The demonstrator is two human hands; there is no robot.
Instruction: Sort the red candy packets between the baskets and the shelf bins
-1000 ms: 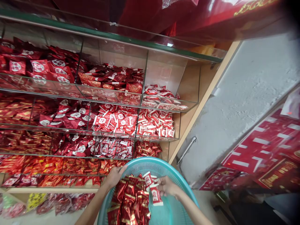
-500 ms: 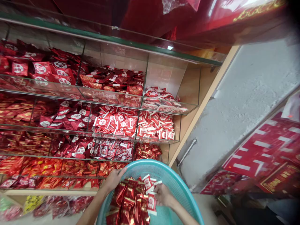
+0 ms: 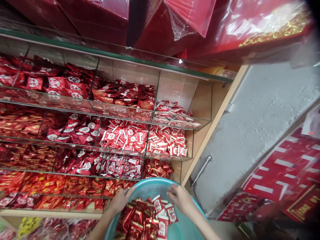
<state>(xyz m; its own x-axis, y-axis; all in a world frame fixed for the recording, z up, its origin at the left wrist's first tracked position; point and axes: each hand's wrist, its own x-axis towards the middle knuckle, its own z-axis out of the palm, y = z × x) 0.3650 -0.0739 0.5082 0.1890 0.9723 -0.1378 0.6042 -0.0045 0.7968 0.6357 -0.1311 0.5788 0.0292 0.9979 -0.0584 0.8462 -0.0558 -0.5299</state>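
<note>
A teal plastic basket (image 3: 150,183) with perforated sides stands low in the view. My left hand (image 3: 121,200) grips its left rim, thumb along the top edge. Shiny red and gold wrapped packets (image 3: 137,216) fill the basket's left part. Beside them lie several small red packets with white ends (image 3: 163,226). My right hand (image 3: 178,198) hovers over the basket's right side, its fingers curled in, and no packet shows in it. The basket's lower edge is cut off by the frame.
Beyond the basket rises a tiered shelf with clear dividers, its bins holding red packets (image 3: 125,135). A glass shelf (image 3: 120,55) with large red boxes (image 3: 100,20) hangs overhead. To the right are a wooden side panel (image 3: 215,125), a grey wall (image 3: 270,100) and red patterned packages (image 3: 277,166).
My right hand has lifted from the white-ended packets and moved up and right, leaving them lying in the basket. My left hand stays on the rim. The view has tilted upward slightly.
</note>
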